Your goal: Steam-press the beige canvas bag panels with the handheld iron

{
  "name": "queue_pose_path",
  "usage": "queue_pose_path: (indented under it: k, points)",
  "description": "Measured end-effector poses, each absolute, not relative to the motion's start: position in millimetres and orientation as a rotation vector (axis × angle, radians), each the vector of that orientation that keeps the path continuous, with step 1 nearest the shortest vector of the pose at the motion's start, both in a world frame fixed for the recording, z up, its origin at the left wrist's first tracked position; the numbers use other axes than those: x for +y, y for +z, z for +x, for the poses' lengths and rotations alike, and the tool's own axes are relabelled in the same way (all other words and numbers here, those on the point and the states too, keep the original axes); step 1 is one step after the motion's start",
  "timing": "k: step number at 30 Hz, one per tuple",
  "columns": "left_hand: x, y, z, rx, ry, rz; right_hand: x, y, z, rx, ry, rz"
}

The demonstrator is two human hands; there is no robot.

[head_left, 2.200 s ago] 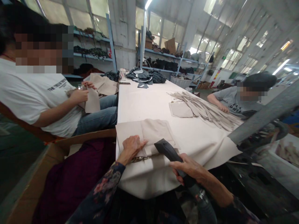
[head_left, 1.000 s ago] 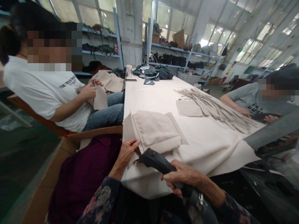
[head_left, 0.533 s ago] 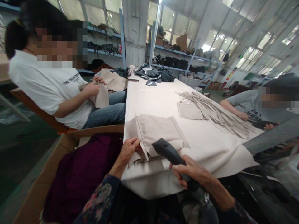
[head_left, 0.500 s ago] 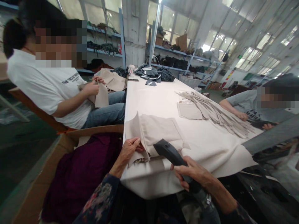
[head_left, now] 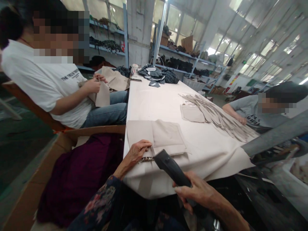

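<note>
My left hand (head_left: 139,151) is closed in a pinch on the lower edge of a beige fabric piece (head_left: 167,134), which lies on the white-covered table near its front left corner. The fabric's left flap lies flat beside a stitched, pocket-like panel. Wrapped in my right hand (head_left: 196,189) is a black handheld trimmer (head_left: 169,165), shaped like a clipper. The trimmer's tip sits just right of my left fingers, at the fabric's lower edge; whether it touches the cloth I cannot tell. A small shiny metallic strip (head_left: 146,159) shows under my left fingertips.
Beige strips (head_left: 216,117) and a stitched panel (head_left: 192,113) lie farther right on the table (head_left: 154,102). Dark bundles (head_left: 156,74) sit at the far end. At left stands a carton (head_left: 31,189) holding purple cloth (head_left: 79,179). Co-workers sit left and right; a grey pole slants at right.
The fabric's left flap, raised half a second ago, now lies flatter to the left. The trimmer's tip has come closer to my left fingers. My view has shifted slightly.
</note>
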State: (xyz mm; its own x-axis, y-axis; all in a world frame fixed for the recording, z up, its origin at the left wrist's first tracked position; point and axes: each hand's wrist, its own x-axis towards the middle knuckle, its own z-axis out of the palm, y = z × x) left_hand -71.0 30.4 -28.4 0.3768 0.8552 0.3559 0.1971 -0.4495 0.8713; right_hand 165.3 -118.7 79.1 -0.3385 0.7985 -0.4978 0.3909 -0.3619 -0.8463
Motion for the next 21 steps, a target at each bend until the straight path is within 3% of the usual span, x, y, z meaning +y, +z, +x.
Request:
queue_pose_path:
  k: [13,21]
  points:
    - [37.7,-42.9,-71.1,0.876,1.193,1.694,-81.7,70.6,123.2,-1.535,1.680,-1.613]
    - [38.9,-45.7,-68.7,0.920,1.238,1.637,-92.0,89.6,150.5,-1.514,1.524,-1.663]
